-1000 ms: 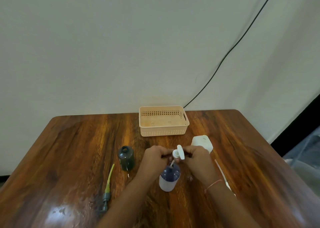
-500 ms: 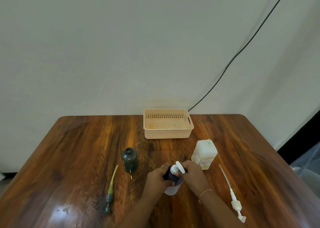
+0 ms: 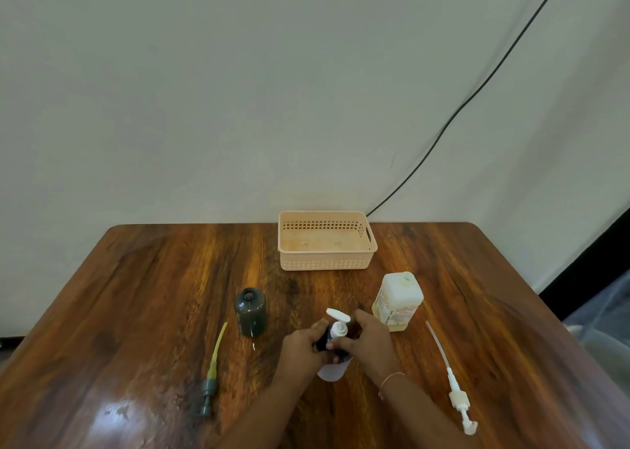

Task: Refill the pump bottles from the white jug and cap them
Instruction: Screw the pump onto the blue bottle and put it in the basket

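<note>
Wooden table [image 3: 136,295], plain wall behind. Both hands wrapped around one dark bottle [image 3: 332,368] with white pump [image 3: 338,326] seated in its neck: left hand [image 3: 301,348] closed on body, right hand [image 3: 370,343] closed at pump collar. One white jug [image 3: 397,300] just beyond right hand, label print unreadable. One uncapped dark bottle [image 3: 250,312] left of left hand. Two loose pumps: yellow-tubed [image 3: 211,373] far left, white [image 3: 455,387] right. One basket [image 3: 325,264]

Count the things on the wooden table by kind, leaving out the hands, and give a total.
Bottles: 2, open dark green bottle, hand-held bottle with white base
Pumps: 3, white fitted pump, loose white pump, yellow-tubed grey pump
Jugs: 1, white jug
Baskets: 1, peach plastic basket
Total: 7
</note>
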